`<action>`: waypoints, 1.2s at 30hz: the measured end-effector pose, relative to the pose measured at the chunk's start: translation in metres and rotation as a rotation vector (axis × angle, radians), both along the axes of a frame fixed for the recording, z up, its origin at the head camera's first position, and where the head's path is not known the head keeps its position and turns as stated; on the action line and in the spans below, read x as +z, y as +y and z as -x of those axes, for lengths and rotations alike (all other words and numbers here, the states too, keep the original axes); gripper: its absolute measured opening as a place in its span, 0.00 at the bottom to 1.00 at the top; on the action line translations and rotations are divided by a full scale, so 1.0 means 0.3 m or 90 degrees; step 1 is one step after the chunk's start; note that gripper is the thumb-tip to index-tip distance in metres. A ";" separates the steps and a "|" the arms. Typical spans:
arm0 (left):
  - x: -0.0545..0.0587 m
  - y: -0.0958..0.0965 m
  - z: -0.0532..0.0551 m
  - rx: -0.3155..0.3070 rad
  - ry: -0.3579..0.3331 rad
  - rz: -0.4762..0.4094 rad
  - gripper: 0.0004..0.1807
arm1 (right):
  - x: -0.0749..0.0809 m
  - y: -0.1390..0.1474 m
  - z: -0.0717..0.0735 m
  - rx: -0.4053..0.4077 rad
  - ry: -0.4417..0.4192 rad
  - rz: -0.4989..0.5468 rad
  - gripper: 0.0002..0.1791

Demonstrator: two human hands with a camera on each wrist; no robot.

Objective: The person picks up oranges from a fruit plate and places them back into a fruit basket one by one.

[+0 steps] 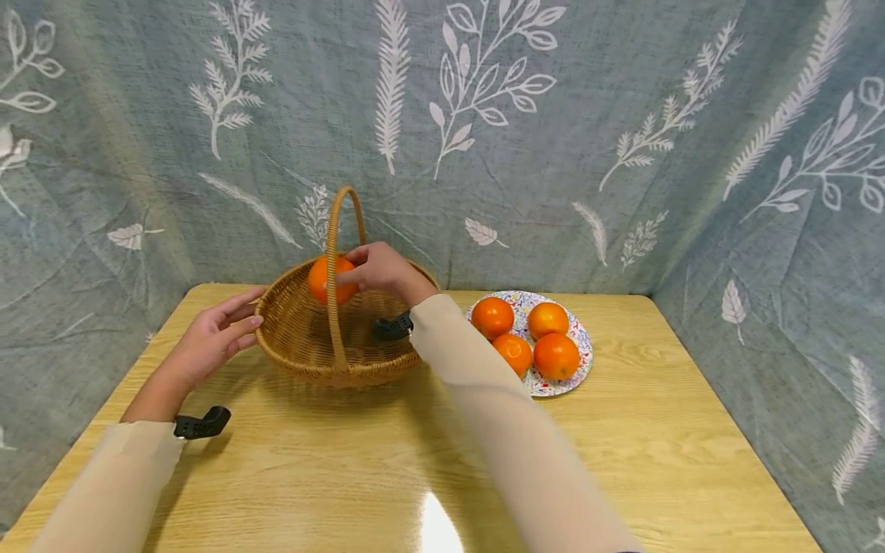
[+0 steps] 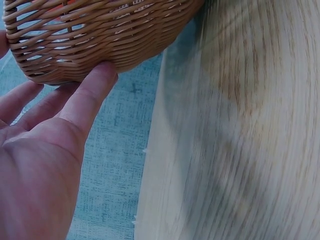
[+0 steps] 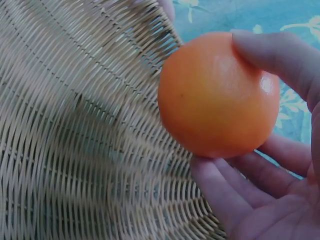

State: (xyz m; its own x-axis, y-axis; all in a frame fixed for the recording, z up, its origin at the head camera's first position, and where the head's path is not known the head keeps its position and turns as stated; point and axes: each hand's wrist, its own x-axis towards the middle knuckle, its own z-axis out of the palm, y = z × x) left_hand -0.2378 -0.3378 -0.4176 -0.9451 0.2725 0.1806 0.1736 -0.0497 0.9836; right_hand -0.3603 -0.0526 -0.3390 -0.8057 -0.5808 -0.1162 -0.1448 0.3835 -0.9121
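Note:
Near the table's back left stands a brown wicker basket [image 1: 376, 374] with a tall arched handle [image 1: 333, 307]. My right hand [image 1: 383, 270] reaches over it and grips an orange [image 3: 215, 95] between thumb and fingers, above the woven inside. In the head view the handle crosses in front of this orange [image 1: 319, 278]. My left hand [image 1: 207, 338] touches the basket's left outer side, fingers and thumb fairly straight against the wicker. Seen from the left wrist, the thumb [image 2: 92, 92] presses the basket wall [image 2: 115, 45]; some fingertips are hidden behind it.
Right of the basket, a white plate [image 1: 585, 349] with coloured speckles bears several oranges [image 1: 556, 356]; my right sleeve [image 1: 512, 415] passes close to it. Both stand on a light wooden table [image 1: 657, 438]. A grey-blue leaf-patterned cloth [image 1: 525, 207] hangs behind and beside it.

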 end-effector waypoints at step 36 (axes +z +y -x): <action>0.005 0.001 0.002 0.012 -0.011 0.019 0.36 | -0.070 -0.087 0.024 0.039 0.071 -0.362 0.31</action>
State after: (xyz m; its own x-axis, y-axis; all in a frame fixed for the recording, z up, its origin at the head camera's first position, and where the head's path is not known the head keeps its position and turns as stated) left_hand -0.2384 -0.3375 -0.4160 -0.9532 0.2592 0.1557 0.1567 -0.0171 0.9875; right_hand -0.3674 -0.0787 -0.3599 -0.7978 -0.4983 -0.3393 -0.2659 0.7960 -0.5438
